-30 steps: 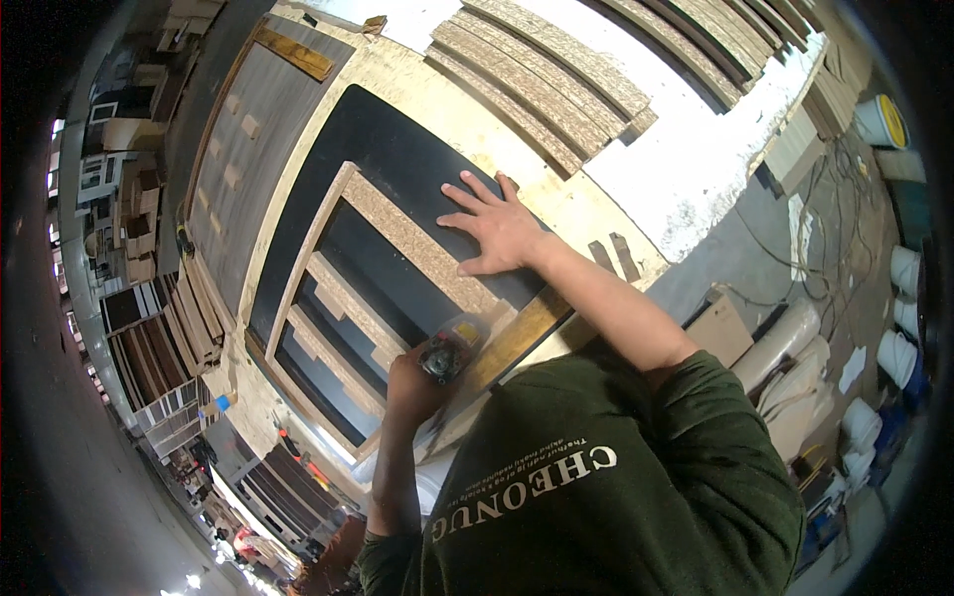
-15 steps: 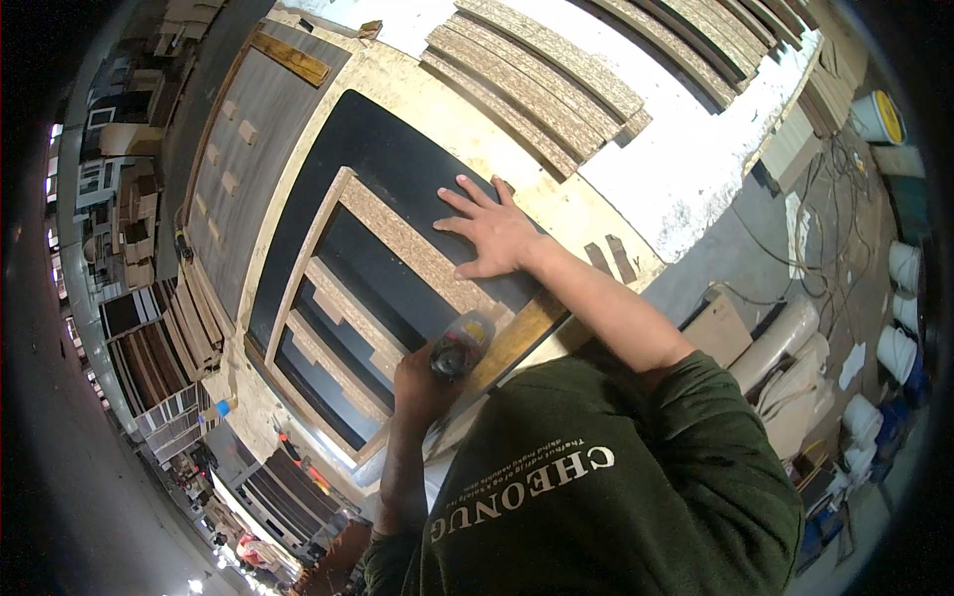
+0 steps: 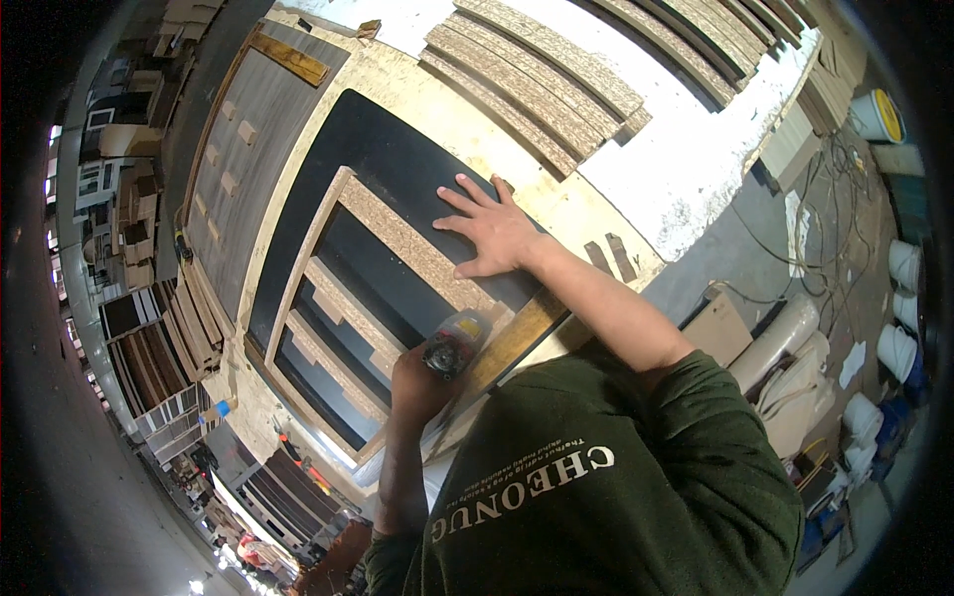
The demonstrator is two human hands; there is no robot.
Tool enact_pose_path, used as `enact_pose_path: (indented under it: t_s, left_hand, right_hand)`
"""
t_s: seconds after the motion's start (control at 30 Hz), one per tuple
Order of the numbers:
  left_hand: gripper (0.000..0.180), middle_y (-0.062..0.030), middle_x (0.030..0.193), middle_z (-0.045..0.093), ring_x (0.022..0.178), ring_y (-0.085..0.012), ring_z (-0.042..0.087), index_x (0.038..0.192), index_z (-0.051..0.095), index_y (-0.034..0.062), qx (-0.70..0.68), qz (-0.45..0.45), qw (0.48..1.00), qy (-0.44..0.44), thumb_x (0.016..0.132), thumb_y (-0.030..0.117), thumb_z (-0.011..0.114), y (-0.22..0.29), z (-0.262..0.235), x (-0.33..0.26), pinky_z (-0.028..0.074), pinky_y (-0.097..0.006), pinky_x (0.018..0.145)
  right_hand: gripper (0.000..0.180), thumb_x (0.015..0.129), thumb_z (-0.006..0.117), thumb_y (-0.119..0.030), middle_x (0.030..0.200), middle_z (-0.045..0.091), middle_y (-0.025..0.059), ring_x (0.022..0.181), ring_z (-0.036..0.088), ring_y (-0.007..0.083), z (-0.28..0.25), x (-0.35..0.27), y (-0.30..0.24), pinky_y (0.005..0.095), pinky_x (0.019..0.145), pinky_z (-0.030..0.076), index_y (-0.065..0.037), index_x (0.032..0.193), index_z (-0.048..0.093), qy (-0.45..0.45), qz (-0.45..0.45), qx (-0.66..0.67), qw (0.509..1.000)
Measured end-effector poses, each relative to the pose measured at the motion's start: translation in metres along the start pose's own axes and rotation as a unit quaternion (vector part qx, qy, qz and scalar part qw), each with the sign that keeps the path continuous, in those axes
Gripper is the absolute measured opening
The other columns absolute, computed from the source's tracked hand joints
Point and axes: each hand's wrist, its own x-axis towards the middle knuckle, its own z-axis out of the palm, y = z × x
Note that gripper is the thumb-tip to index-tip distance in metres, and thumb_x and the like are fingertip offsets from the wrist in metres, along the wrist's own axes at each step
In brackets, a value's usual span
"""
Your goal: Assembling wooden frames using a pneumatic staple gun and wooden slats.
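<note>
My left hand [image 3: 417,385] grips a hand-held power tool [image 3: 459,340] with a dark rear end and a pale, blurred body. The tool stands over the near right corner of a chipboard frame [image 3: 407,243]; its tip is hidden. That frame, with rails and small blocks inside, lies on a black panel [image 3: 383,134] with rounded corners. Flat on the panel's right part rests my right hand [image 3: 492,230], fingers spread, its thumb touching the frame's rail. A brown wooden strip [image 3: 517,340] runs along the panel's near edge, beside the tool.
Stacked chipboard strips [image 3: 537,84] lie at the far side of the bench. Left of the black panel is a grey wood-grain panel [image 3: 263,109] with small blocks on it. Cables [image 3: 825,238] and white buckets [image 3: 899,348] are on the floor at right.
My left hand and the power tool have shifted very slightly up and to the left. My right hand stays in place on the panel.
</note>
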Motion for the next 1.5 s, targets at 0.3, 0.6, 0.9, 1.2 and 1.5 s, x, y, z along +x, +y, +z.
enact_pose_path:
  t_s: [0.3,0.6,0.9,1.2,1.5]
  left_hand:
    - [0.041,-0.0154,0.086,0.068,0.081,-0.0293,0.068,0.097,0.064,0.0021,0.066,0.005,0.998,-0.001,0.071,0.03,0.078,-0.005,0.002,-0.008,0.053,-0.039,0.071]
    - [0.026,-0.0085,0.078,0.065,0.07,-0.019,0.062,0.087,0.06,0.0051,-0.093,-0.015,0.993,0.075,0.073,0.019,0.077,-0.053,0.011,-0.076,0.05,-0.033,0.065]
    - [0.047,-0.0146,0.096,0.067,0.089,-0.021,0.064,0.104,0.06,-0.0016,-0.186,-0.114,0.966,0.136,0.07,0.025,0.079,-0.124,0.003,-0.168,0.05,-0.035,0.081]
    - [0.038,-0.0176,0.083,0.067,0.08,-0.0338,0.065,0.094,0.067,0.0065,-0.039,-0.185,0.941,0.282,0.067,0.03,0.077,-0.266,-0.095,-0.278,0.052,-0.04,0.066]
    - [0.028,-0.0167,0.077,0.065,0.073,-0.032,0.066,0.093,0.065,0.005,-0.022,-0.184,0.931,0.314,0.069,0.017,0.072,-0.381,-0.212,-0.315,0.051,-0.036,0.062]
  right_hand:
    - [0.074,0.068,0.064,-0.057,0.152,0.022,0.0056,0.142,0.009,0.0272,0.004,-0.002,-0.003,0.0578,0.111,0.008,-0.025,0.133,0.049,0.008,-0.001,-0.002,1.0]
    - [0.072,0.064,0.067,-0.059,0.149,0.029,0.0079,0.141,0.015,0.0312,0.0,-0.002,0.008,0.0611,0.109,0.01,-0.023,0.125,0.056,0.06,-0.015,-0.006,0.998]
    - [0.068,0.073,0.063,-0.056,0.14,0.041,0.0065,0.137,0.025,0.0293,0.017,0.029,-0.02,0.0674,0.106,0.007,-0.02,0.129,0.051,0.092,0.073,0.018,0.993]
    - [0.071,0.077,0.067,-0.027,0.134,0.045,0.0217,0.126,0.043,0.032,0.031,0.155,-0.044,0.0374,0.105,0.035,-0.002,0.136,0.038,0.124,0.072,0.119,0.983]
    - [0.063,0.081,0.065,-0.03,0.134,0.046,0.0195,0.12,0.047,0.034,0.035,0.213,-0.097,0.0408,0.102,0.038,-0.007,0.135,0.042,0.154,0.203,-0.069,0.965]
